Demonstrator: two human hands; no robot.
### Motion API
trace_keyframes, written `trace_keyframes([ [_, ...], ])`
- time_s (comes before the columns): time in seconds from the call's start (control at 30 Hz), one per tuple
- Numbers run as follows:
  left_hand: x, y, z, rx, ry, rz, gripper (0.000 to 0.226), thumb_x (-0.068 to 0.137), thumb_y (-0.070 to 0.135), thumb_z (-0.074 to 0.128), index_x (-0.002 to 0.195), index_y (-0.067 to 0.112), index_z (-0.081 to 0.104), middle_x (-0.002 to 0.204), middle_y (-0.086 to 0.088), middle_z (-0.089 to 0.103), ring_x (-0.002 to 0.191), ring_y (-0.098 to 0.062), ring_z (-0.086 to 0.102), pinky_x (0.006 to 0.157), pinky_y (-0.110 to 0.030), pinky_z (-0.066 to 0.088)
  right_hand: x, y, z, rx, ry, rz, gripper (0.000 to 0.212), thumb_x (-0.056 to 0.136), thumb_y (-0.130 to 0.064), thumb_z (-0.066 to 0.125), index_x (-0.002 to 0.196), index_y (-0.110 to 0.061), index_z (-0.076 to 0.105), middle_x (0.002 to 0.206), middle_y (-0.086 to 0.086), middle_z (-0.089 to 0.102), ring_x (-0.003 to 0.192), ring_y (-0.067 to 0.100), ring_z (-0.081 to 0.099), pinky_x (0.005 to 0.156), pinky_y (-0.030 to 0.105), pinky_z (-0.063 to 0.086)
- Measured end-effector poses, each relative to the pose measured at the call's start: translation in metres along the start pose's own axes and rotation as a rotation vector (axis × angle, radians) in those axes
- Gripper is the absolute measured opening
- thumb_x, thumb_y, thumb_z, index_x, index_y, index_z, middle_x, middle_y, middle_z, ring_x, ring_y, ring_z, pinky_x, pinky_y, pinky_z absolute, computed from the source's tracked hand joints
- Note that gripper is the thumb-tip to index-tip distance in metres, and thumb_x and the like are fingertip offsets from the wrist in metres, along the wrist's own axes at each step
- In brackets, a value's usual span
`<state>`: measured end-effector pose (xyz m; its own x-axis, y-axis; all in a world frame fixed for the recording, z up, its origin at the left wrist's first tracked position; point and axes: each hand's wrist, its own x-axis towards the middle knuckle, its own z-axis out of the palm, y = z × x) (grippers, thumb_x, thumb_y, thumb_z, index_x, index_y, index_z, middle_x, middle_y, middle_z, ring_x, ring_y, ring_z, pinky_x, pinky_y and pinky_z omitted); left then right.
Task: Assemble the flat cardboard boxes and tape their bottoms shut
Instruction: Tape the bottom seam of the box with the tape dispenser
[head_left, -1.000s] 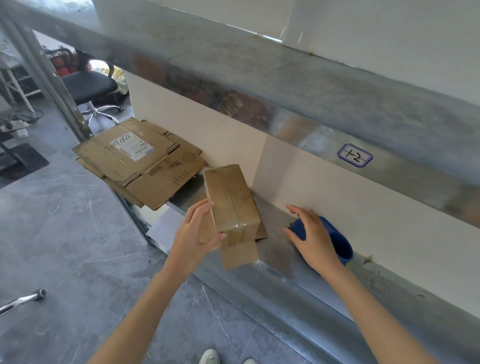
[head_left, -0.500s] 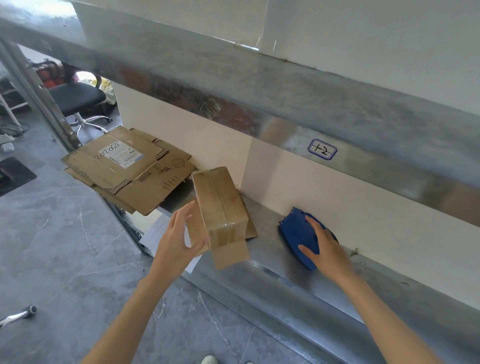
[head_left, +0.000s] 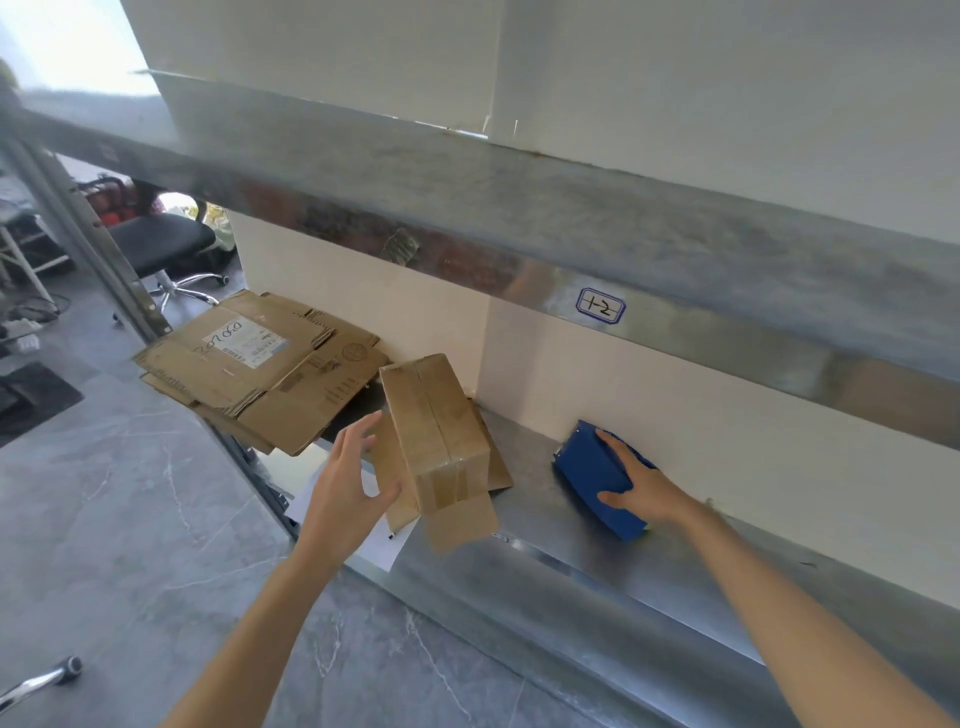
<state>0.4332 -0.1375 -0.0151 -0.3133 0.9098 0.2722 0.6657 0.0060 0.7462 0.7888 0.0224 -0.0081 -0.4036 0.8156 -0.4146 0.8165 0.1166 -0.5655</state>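
Note:
A small assembled cardboard box (head_left: 436, 436) stands on the metal shelf (head_left: 597, 571), its taped seam facing up and loose flaps spread beneath it. My left hand (head_left: 345, 488) hovers at the box's left side, fingers spread and straight, thumb close to a side flap. To the right lies a blue tape dispenser (head_left: 589, 475) against the back wall. My right hand (head_left: 641, 486) rests on it, fingers laid flat over its top and thumb on its front face. A stack of flat cardboard boxes (head_left: 260, 364) lies at the shelf's left end, overhanging the edge.
An upper shelf beam (head_left: 519, 218) with a "1-2" label (head_left: 600, 306) runs close overhead. A white sheet of paper (head_left: 376, 545) lies under the box at the shelf's front edge. An office chair (head_left: 161, 244) stands far left on the grey floor.
My left hand has let go of the small box and opened beside it. My right hand has set the blue tape dispenser back by the wall and now lies flat on it.

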Motion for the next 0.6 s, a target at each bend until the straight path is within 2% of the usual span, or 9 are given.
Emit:
trace_keyframes([
  [0.07, 0.001, 0.002, -0.002, 0.006, 0.002, 0.013, 0.090, 0.080, 0.019, 0.081, 0.134, 0.064, 0.024, 0.133, 0.037, 0.036, 0.118, 0.014, 0.044, 0.087, -0.010, 0.036, 0.002, -0.002, -0.002, -0.039, 0.014, 0.005, 0.090, 0.090, -0.020, 0.067, 0.149, -0.054, 0.007, 0.150, 0.004, 0.044, 0.128, 0.035, 0.052, 0.103, 0.047, 0.046],
  [0.17, 0.001, 0.005, -0.005, 0.010, 0.005, 0.036, 0.089, 0.081, 0.019, 0.080, 0.134, 0.065, 0.025, 0.133, 0.031, 0.040, 0.119, 0.005, 0.047, 0.087, -0.010, 0.038, 0.001, -0.009, 0.002, -0.060, 0.069, 0.017, 0.088, 0.087, -0.020, 0.065, 0.149, -0.053, 0.012, 0.142, 0.003, 0.051, 0.113, 0.031, 0.060, 0.093, 0.045, 0.053],
  [0.3, 0.006, 0.018, -0.009, -0.009, 0.028, 0.098, 0.085, 0.081, 0.012, 0.079, 0.137, 0.056, 0.032, 0.132, 0.037, 0.039, 0.120, 0.005, 0.048, 0.089, -0.003, 0.039, -0.010, -0.028, 0.000, -0.120, 0.278, -0.092, 0.077, 0.088, -0.044, 0.065, 0.146, -0.055, 0.016, 0.131, -0.008, 0.059, 0.101, 0.025, 0.062, 0.082, 0.038, 0.053],
  [0.37, 0.010, 0.029, -0.009, -0.022, 0.042, 0.115, 0.075, 0.082, 0.012, 0.077, 0.138, 0.047, 0.040, 0.131, 0.035, 0.042, 0.123, -0.002, 0.049, 0.093, -0.013, 0.042, -0.017, -0.041, -0.009, -0.200, 0.327, -0.156, 0.075, 0.088, -0.052, 0.064, 0.146, -0.055, 0.015, 0.124, -0.007, 0.063, 0.098, 0.025, 0.064, 0.079, 0.038, 0.053],
  [0.43, 0.014, 0.042, -0.009, -0.027, 0.045, 0.129, 0.061, 0.085, 0.014, 0.075, 0.134, 0.040, 0.050, 0.129, 0.033, 0.046, 0.124, -0.010, 0.050, 0.099, -0.029, 0.045, -0.025, -0.055, -0.017, -0.205, 0.319, -0.229, 0.076, 0.088, -0.052, 0.064, 0.144, -0.060, 0.012, 0.124, -0.007, 0.061, 0.099, 0.025, 0.063, 0.080, 0.040, 0.054],
  [0.5, 0.018, 0.056, -0.009, -0.023, 0.021, 0.134, 0.048, 0.087, 0.018, 0.073, 0.127, 0.038, 0.058, 0.124, 0.034, 0.051, 0.122, -0.004, 0.049, 0.100, -0.033, 0.044, -0.036, -0.070, -0.023, -0.183, 0.299, -0.312, 0.078, 0.086, -0.053, 0.066, 0.138, -0.068, 0.010, 0.131, -0.012, 0.056, 0.103, 0.023, 0.062, 0.083, 0.041, 0.053],
  [0.6, 0.023, 0.074, -0.007, -0.088, -0.057, 0.134, 0.038, 0.090, 0.022, 0.071, 0.124, 0.037, 0.062, 0.123, 0.027, 0.058, 0.118, 0.006, 0.051, 0.100, -0.025, 0.042, -0.050, -0.089, -0.026, -0.174, 0.256, -0.415, 0.080, 0.083, -0.055, 0.068, 0.136, -0.074, 0.010, 0.135, -0.015, 0.054, 0.105, 0.019, 0.061, 0.087, 0.037, 0.052],
])
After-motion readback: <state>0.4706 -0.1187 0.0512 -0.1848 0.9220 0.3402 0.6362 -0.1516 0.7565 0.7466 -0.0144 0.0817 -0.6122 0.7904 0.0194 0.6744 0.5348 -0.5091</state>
